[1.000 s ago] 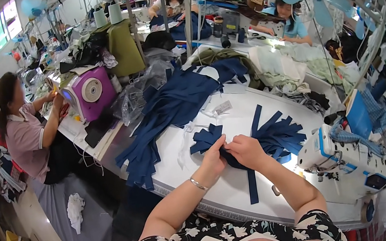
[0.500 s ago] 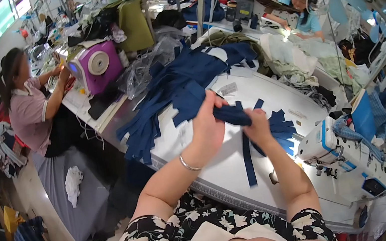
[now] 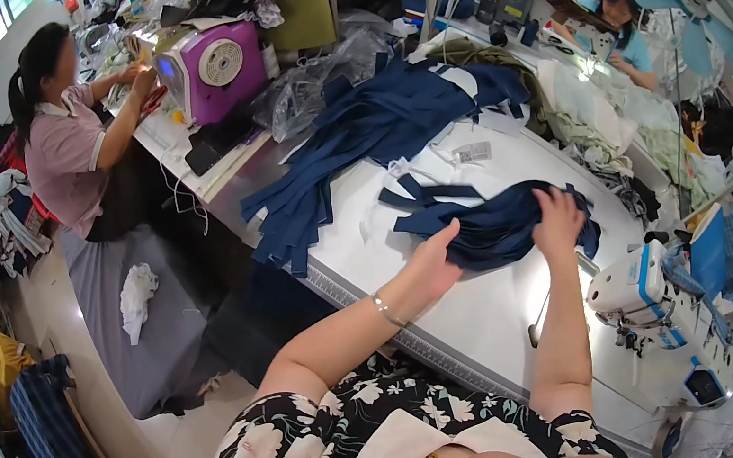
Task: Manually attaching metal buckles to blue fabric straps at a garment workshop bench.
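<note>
A bundle of navy blue fabric strips (image 3: 501,232) lies bent on the white table, right of its middle. My left hand (image 3: 434,264) is against the bundle's near left side, thumb raised and apart, the other fingers partly hidden by cloth. Over the bundle's right end is my right hand (image 3: 559,220), its fingers spread and bent on the strips. A few loose strip ends (image 3: 428,192) stick out at the bundle's upper left. Farther back and left sits a large heap of navy strips (image 3: 370,132), some hanging past the table edge.
A white sewing machine (image 3: 639,286) stands at the right of the table (image 3: 370,248). A purple machine or fan unit (image 3: 212,73) is at the back left, by a seated person in pink (image 3: 65,142). Light cloth (image 3: 596,106) piles up at the back right. Several other people work farther off.
The strips held up between both hands are now down on the table, gathered with those lying at the right. My hands have moved right and apart. The view has shifted slightly.
</note>
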### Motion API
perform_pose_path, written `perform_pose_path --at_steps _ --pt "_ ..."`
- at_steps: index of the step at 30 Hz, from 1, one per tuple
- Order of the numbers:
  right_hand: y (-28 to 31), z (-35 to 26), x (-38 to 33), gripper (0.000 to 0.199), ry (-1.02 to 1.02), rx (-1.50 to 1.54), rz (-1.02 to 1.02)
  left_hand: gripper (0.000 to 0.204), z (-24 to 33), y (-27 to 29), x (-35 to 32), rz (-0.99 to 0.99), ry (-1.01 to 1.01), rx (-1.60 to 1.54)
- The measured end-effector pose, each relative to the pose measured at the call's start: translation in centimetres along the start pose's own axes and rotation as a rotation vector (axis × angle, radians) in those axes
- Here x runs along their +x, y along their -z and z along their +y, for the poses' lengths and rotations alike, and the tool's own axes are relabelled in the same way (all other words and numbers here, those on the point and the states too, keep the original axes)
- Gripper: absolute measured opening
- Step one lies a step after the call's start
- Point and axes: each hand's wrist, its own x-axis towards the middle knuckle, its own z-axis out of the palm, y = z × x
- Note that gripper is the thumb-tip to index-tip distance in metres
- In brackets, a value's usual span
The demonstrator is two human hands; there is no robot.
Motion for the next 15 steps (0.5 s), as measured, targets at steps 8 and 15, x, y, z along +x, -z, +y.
perform_pose_path --at_steps 8,15 --pt "1.1 -11.3 -1.8 0.046 0.516 0.455 0.035 0.055 3.6 -2.4 -9.5 0.212 0.104 0.362" --pt "-0.5 -12.0 -3.0 0.041 0.482 0.391 -0.010 0.040 15.4 -1.2 -6.2 0.172 -0.497 1.449"
